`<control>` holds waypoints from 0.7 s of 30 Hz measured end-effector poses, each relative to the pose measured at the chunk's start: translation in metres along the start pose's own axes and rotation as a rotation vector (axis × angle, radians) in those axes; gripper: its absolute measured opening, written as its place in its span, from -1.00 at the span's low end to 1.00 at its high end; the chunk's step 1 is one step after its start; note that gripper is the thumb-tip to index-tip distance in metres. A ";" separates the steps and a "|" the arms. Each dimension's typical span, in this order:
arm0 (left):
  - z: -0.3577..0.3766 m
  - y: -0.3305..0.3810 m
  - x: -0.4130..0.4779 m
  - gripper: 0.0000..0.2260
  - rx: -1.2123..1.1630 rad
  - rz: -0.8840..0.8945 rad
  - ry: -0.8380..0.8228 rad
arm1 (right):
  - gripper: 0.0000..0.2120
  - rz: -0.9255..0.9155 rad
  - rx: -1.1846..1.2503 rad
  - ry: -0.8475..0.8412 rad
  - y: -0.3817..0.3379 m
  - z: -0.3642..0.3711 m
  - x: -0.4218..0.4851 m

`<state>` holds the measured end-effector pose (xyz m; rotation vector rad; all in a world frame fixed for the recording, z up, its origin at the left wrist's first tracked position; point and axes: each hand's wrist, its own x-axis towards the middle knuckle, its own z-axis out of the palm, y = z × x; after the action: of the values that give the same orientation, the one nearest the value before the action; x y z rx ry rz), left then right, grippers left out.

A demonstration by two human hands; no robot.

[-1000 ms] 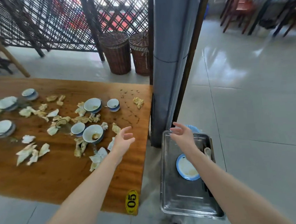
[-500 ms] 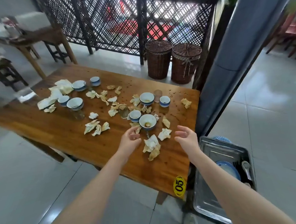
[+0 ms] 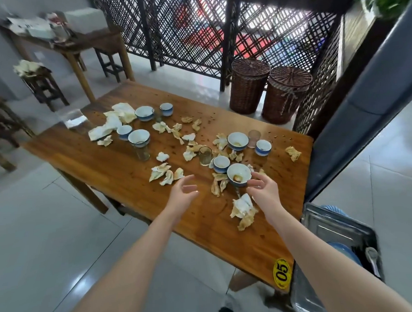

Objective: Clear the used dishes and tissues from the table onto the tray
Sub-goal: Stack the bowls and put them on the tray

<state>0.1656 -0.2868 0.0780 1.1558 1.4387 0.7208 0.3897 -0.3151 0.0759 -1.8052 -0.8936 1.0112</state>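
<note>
A wooden table (image 3: 109, 161) carries several blue-and-white bowls, small cups, glasses and crumpled tissues. The nearest bowl (image 3: 239, 174) holds a brown scrap. My right hand (image 3: 261, 192) hovers just right of this bowl, its spread fingertips at the rim and nothing gripped. My left hand (image 3: 182, 195) hangs over bare wood to the bowl's left, fingers loosely curled and empty. A tissue clump (image 3: 243, 210) lies under my right wrist. The metal tray (image 3: 323, 223) sits low at the table's right end, holding a blue plate (image 3: 343, 251) and a spoon (image 3: 372, 257).
A smaller cup (image 3: 221, 164) and a glass (image 3: 205, 155) stand just behind the nearest bowl. Two wicker baskets (image 3: 249, 86) stand beyond the table by a lattice screen. A grey pillar (image 3: 365, 114) rises at the right. Stools and a side table stand at the left.
Both hands have moved forward over the table. My right hand went from the tray side to the rim of the nearest bowl. The view swung left toward the table.
</note>
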 end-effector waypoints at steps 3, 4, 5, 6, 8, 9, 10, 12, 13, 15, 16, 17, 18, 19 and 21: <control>0.004 -0.003 0.017 -0.58 0.008 -0.015 -0.023 | -0.54 -0.001 -0.016 0.018 0.004 0.001 0.012; 0.007 -0.004 0.023 -0.58 0.012 -0.022 -0.037 | -0.54 0.001 -0.019 0.024 0.007 0.000 0.016; 0.011 -0.004 0.029 -0.58 0.016 -0.030 -0.050 | -0.54 0.008 -0.019 0.032 0.010 -0.001 0.021; 0.015 -0.005 0.036 -0.59 0.022 -0.037 -0.063 | -0.54 0.016 -0.020 0.042 0.013 -0.002 0.026; 0.024 -0.007 0.050 -0.59 0.040 -0.040 -0.094 | -0.56 0.025 -0.026 0.063 0.020 -0.002 0.040; 0.030 -0.008 0.058 -0.59 0.051 -0.039 -0.109 | -0.56 0.029 -0.031 0.075 0.023 -0.001 0.048; 0.034 -0.009 0.065 -0.59 0.062 -0.045 -0.121 | -0.56 0.038 -0.032 0.084 0.025 -0.001 0.056; 0.044 -0.009 0.078 -0.58 0.086 -0.073 -0.149 | -0.54 0.067 -0.029 0.098 0.031 -0.001 0.069; 0.049 -0.009 0.085 -0.58 0.100 -0.085 -0.165 | -0.54 0.079 -0.032 0.104 0.033 -0.002 0.074; 0.058 -0.008 0.097 -0.59 0.122 -0.112 -0.186 | -0.54 0.105 -0.039 0.104 0.039 -0.004 0.085; 0.063 -0.007 0.105 -0.60 0.128 -0.118 -0.193 | -0.54 0.117 -0.040 0.109 0.042 -0.004 0.092; 0.067 -0.005 0.113 -0.61 0.136 -0.120 -0.203 | -0.54 0.129 -0.043 0.116 0.044 -0.005 0.099; 0.072 -0.004 0.122 -0.61 0.141 -0.124 -0.215 | -0.54 0.141 -0.048 0.122 0.046 -0.005 0.106; 0.076 -0.003 0.129 -0.61 0.139 -0.128 -0.224 | -0.54 0.151 -0.051 0.127 0.048 -0.006 0.114; 0.085 -0.004 0.143 -0.60 0.136 -0.142 -0.239 | -0.54 0.176 -0.053 0.133 0.051 -0.005 0.124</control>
<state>0.2572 -0.1702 0.0036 1.1866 1.3661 0.3762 0.4546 -0.2284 -0.0036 -1.9980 -0.6957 0.9711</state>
